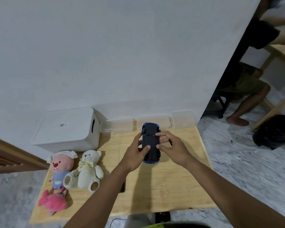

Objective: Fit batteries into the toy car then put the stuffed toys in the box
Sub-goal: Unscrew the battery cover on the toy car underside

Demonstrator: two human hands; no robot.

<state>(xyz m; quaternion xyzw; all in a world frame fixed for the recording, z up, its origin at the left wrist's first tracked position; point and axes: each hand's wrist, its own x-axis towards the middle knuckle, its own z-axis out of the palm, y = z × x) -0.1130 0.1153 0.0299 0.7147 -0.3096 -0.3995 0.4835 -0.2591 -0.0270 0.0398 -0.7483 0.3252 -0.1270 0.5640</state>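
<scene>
A blue toy car (150, 142) lies upside down, its dark underside up, above the middle of the wooden table (179, 186). My left hand (136, 152) grips the car's left side, thumb on the underside. My right hand (171, 145) rests its fingertips on the car's right side and underside, and a thin dark tool shows between its fingers. Three stuffed toys lie at the table's left: a pink-faced doll (62, 167), a white teddy bear (86, 170) and a pink plush (53, 202). A white lidded box (67, 129) stands behind them.
Clear plastic containers (155, 122) line the wall behind the car. A small dark object (123, 186) lies by my left forearm. The table ends just right of my right arm. A seated person's legs (243, 102) and a dark bag (275, 132) are on the floor at right.
</scene>
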